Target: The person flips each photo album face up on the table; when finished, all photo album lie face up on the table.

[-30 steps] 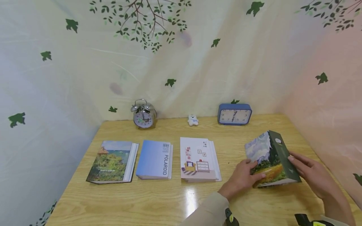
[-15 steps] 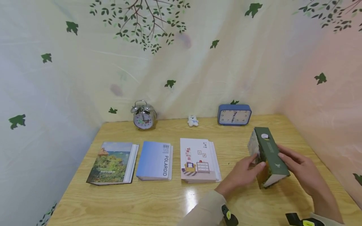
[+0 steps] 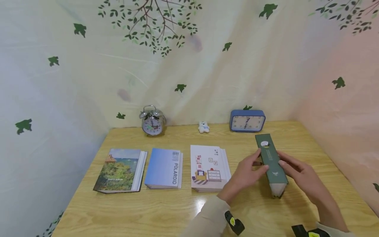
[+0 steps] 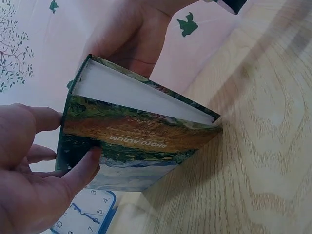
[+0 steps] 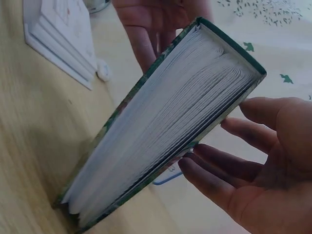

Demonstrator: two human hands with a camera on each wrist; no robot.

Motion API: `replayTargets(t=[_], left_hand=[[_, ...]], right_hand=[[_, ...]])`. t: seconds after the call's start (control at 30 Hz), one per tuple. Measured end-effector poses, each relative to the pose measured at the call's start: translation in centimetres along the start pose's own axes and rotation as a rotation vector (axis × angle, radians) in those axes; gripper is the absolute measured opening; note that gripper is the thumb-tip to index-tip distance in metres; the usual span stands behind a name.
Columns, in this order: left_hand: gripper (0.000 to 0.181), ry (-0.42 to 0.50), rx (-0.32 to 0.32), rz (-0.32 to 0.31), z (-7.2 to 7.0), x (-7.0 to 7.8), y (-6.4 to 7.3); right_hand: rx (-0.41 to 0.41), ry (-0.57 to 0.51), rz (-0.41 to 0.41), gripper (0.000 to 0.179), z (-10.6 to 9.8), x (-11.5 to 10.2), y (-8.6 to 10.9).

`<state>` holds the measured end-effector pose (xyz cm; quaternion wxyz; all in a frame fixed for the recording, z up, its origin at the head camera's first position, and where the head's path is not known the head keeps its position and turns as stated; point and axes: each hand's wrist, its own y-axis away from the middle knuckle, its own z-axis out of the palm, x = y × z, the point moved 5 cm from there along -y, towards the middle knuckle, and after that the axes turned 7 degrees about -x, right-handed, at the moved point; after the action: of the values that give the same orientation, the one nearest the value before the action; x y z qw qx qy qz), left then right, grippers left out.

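Note:
A thick photo album point(image 3: 271, 161) stands on its fore edge at the table's right side, dark green spine up. My left hand point(image 3: 246, 172) is on its painted front cover; in the left wrist view the left thumb lies against that cover point(image 4: 131, 141) and the fingers sit at the spine. From the other side my right hand point(image 3: 302, 176) holds it with bent fingers on the back cover, as the right wrist view shows with the fingertips point(image 5: 187, 165) touching it. Between the covers the white page block point(image 5: 161, 117) is visible.
Left of it lie a white album point(image 3: 209, 166), a blue Polaroid album point(image 3: 161, 168) and a landscape-covered album point(image 3: 118, 171) in a row. Behind stand a silver alarm clock point(image 3: 152, 123), a small white bear figure point(image 3: 203, 127) and a blue clock point(image 3: 247, 121). Patterned cloth surrounds the table.
The held album has turned from leaning, front cover showing, to standing with its spine up, and has shifted left. Both hands have moved left with it.

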<state>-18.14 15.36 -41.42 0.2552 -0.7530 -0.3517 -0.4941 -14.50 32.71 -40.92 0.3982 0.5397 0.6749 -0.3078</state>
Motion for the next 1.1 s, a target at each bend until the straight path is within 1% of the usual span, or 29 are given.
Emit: replayTargets(t=[0.1, 0.13, 0.2, 0.27, 0.33, 0.43, 0.47, 0.57, 0.63, 0.73, 0.83, 0.97, 1.1], left_hand=[[0.063, -0.046, 0.008, -0.008, -0.5, -0.2, 0.2], [0.064, -0.065, 0.011, -0.019, -0.6, -0.3, 0.2], [0.066, -0.103, 0.018, -0.045, -1.0, -0.5, 0.4], [0.068, -0.124, 0.025, -0.072, -1.3, -0.7, 0.5], [0.070, -0.124, 0.038, -0.110, -1.6, -1.0, 0.7], [0.072, -0.116, 0.060, -0.160, -1.9, -1.5, 0.9], [0.073, -0.118, 0.069, -0.177, -2.0, -1.7, 0.9], [0.073, -0.125, 0.080, -0.221, -2.1, -2.1, 1.1], [0.071, -0.134, 0.081, -0.240, -1.9, -2.4, 1.2], [0.068, -0.122, 0.069, -0.266, -1.6, -2.8, 1.2], [0.066, -0.124, 0.052, -0.279, -1.3, -3.0, 1.1], [0.064, -0.166, 0.023, -0.282, -0.9, -3.2, 1.0], [0.064, -0.202, 0.010, -0.283, -0.6, -3.5, 0.9]], right_hand=[[-0.028, 0.005, -0.028, 0.050, 0.7, 0.3, -0.2], [-0.046, -0.002, -0.039, 0.050, 1.0, 0.4, -0.3], [-0.076, -0.010, -0.030, 0.050, 1.6, 0.9, -0.5], [-0.102, -0.002, 0.013, 0.051, 2.0, 1.5, -0.6], [-0.124, 0.019, 0.066, 0.054, 2.4, 2.0, -0.7], [-0.137, 0.057, 0.161, 0.061, 2.8, 2.7, -0.8], [-0.139, 0.068, 0.181, 0.064, 2.9, 2.9, -0.9], [-0.129, 0.093, 0.217, 0.068, 3.1, 3.4, -1.0], [-0.118, 0.126, 0.221, 0.069, 3.0, 3.6, -1.1], [-0.103, 0.172, 0.231, 0.070, 2.9, 3.9, -1.1], [-0.093, 0.208, 0.232, 0.071, 2.6, 4.0, -1.2], [-0.083, 0.260, 0.216, 0.073, 2.4, 4.2, -1.3], [-0.069, 0.342, 0.225, 0.076, 2.3, 4.5, -1.5]])
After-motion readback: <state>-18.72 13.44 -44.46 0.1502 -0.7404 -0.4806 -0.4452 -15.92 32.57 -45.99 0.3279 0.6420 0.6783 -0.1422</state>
